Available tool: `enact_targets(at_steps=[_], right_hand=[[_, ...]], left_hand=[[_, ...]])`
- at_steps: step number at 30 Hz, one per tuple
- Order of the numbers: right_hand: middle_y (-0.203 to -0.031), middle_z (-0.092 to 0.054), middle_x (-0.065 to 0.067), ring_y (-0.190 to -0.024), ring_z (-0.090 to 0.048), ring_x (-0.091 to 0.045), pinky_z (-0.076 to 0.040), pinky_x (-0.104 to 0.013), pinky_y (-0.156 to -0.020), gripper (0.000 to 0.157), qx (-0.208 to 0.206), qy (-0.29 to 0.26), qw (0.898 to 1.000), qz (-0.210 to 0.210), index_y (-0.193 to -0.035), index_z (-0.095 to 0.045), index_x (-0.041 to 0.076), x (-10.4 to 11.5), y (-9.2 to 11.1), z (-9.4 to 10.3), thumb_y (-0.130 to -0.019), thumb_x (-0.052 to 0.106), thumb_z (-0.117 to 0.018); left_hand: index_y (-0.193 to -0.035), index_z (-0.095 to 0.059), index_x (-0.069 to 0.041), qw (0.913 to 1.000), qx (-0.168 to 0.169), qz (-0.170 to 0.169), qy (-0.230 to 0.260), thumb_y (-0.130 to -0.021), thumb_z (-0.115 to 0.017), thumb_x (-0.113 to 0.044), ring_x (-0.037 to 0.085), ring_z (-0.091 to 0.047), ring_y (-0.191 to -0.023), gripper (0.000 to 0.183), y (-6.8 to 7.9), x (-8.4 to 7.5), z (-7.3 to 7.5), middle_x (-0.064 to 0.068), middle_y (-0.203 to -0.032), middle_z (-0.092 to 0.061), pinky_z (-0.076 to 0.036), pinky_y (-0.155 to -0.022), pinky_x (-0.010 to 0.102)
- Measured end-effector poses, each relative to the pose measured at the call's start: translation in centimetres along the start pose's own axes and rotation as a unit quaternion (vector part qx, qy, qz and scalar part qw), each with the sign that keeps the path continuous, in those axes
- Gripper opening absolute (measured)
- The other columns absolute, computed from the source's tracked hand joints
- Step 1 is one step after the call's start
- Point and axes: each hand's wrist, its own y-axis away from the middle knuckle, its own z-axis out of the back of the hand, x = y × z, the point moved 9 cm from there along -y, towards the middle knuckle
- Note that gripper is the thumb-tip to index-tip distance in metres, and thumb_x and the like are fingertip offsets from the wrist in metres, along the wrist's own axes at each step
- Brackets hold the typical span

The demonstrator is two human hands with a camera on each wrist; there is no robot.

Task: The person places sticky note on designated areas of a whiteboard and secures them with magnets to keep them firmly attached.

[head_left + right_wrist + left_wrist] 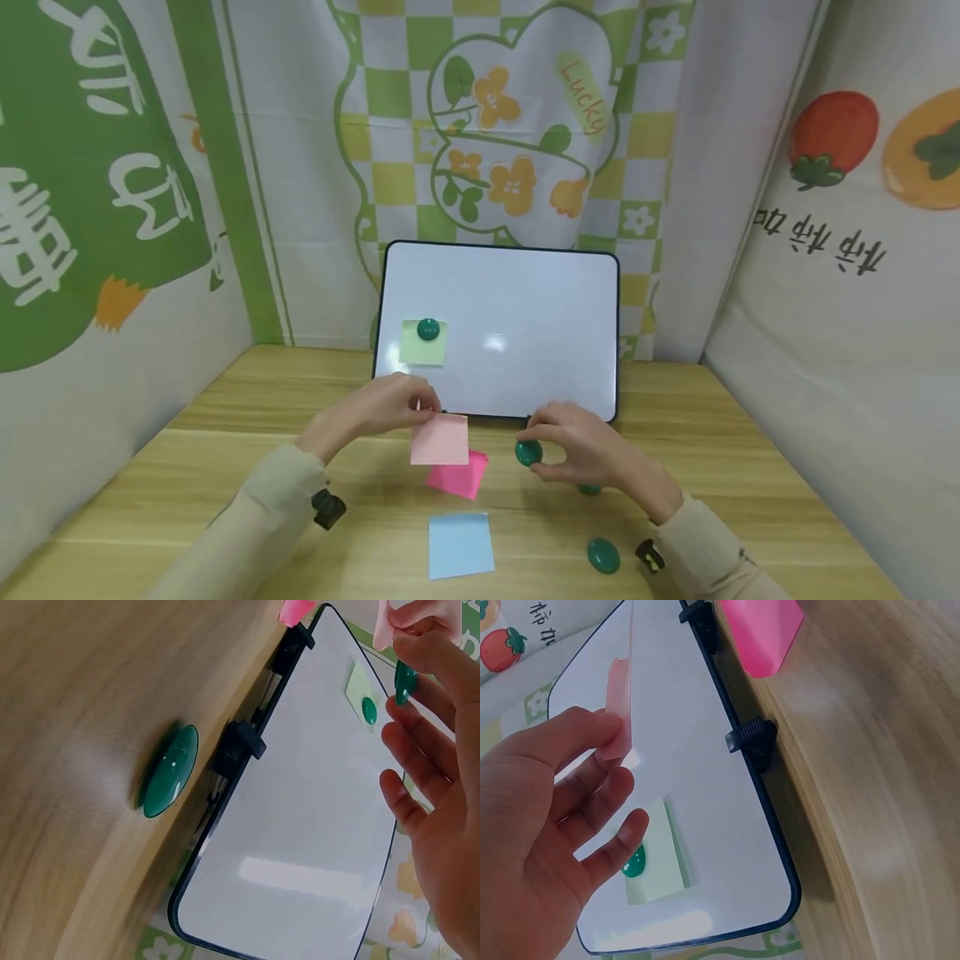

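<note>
At the frame's lower center, the left hand [393,405] pinches a pale-pink sticky note [440,442] while the right hand [581,443] pinches a green magnet [528,452], apparently readying a posting that calls for note flat on whiteboard [525,325], magnet on top.

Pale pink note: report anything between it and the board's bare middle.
Nothing visible: the left hand pinches the pale pink note, with the board bare at its middle. The green note and its magnet sit to the left in the head view.

place: curtained booth | printed cloth hangings [517,142] on three sides | wood-grain table [540,550]
</note>
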Motion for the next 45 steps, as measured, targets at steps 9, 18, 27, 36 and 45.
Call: enact_targets(at_steps=[9,18,27,36,45], right_hand=[[-0.099,-0.068,0.003,-0.089,-0.06,-0.012,-0.051,-0.028,-0.079,0.04,-0.043,0.043,0.998,-0.005,-0.113,-0.074,0.014,-0.4,-0.9,0.9,-0.077,0.027,-0.083],[-0.098,-0.068,0.002,-0.089,-0.06,-0.013,-0.053,-0.031,-0.079,0.035,-0.061,0.07,0.995,-0.031,-0.112,-0.075,0.014,-0.8,-2.5,2.1,-0.08,0.028,-0.081],[-0.1,-0.067,0.002,-0.09,-0.059,-0.014,-0.05,-0.03,-0.077,0.034,-0.074,0.077,0.993,-0.049,-0.112,-0.074,0.015,-1.1,-3.3,2.1,-0.081,0.029,-0.08],[-0.1,-0.066,0.0,-0.087,-0.058,-0.016,-0.048,-0.03,-0.073,0.038,-0.111,0.082,0.989,-0.049,-0.114,-0.073,0.012,-1.7,-4.2,2.3,-0.08,0.026,-0.081],[-0.098,-0.067,-0.001,-0.083,-0.058,-0.017,-0.048,-0.03,-0.07,0.037,-0.133,0.11,0.984,-0.051,-0.112,-0.074,0.012,-2.6,-5.4,2.3,-0.078,0.025,-0.083]], left_hand=[[-0.099,-0.075,-0.018,0.9994,-0.03,0.005,-0.019,-0.092,-0.069,-0.015,0.006,-0.058,-0.079,0.009,-1.8,-0.5,0.8,-0.007,-0.092,-0.07,-0.052,-0.072,0.024],[-0.099,-0.075,-0.019,0.9962,-0.057,0.004,-0.065,-0.092,-0.071,-0.018,0.006,-0.058,-0.079,0.009,-3.2,-1.0,1.9,-0.008,-0.091,-0.069,-0.051,-0.072,0.026],[-0.097,-0.075,-0.02,0.9923,-0.078,-0.007,-0.096,-0.091,-0.07,-0.019,0.006,-0.059,-0.078,0.008,-4.4,-1.5,2.3,-0.007,-0.094,-0.071,-0.051,-0.069,0.025],[-0.098,-0.076,-0.018,0.9858,-0.117,-0.006,-0.121,-0.092,-0.07,-0.021,0.008,-0.061,-0.079,0.009,-5.8,-1.5,3.2,-0.006,-0.09,-0.069,-0.052,-0.068,0.026],[-0.098,-0.076,-0.018,0.9801,-0.144,-0.013,-0.136,-0.093,-0.07,-0.021,0.011,-0.064,-0.08,0.009,-6.8,-1.2,4.0,-0.006,-0.088,-0.069,-0.053,-0.068,0.028]])
